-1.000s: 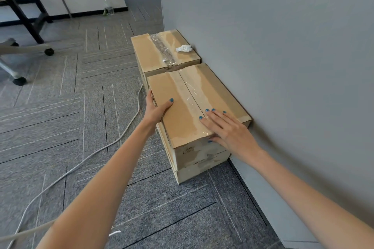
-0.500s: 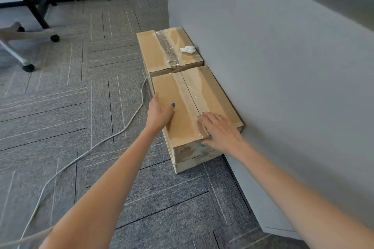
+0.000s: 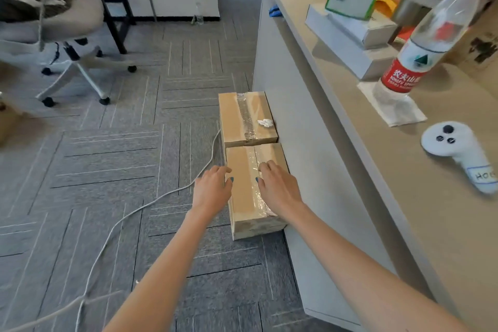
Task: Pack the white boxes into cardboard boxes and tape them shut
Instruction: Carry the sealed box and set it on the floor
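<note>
Cardboard, taped: near cardboard box (image 3: 244, 191) on the carpet against the worktop (image 3: 350, 143) side, butted up to a second taped box (image 3: 231, 118) beyond. Sealing apparently finished here, placing step closing out. Left hand (image 3: 213, 190) open at the box's left top edge, right hand (image 3: 279, 187) open, palm down over the tape seam (image 3: 254, 197); contact or just above, cannot tell. Both arms stretched forward and down. Next, probably: back to the worktop for white boxes (image 3: 347, 35) stacked under a tissue pack.

Two taped cartons (image 3: 249, 116) on carpet (image 3: 107, 164)
</note>
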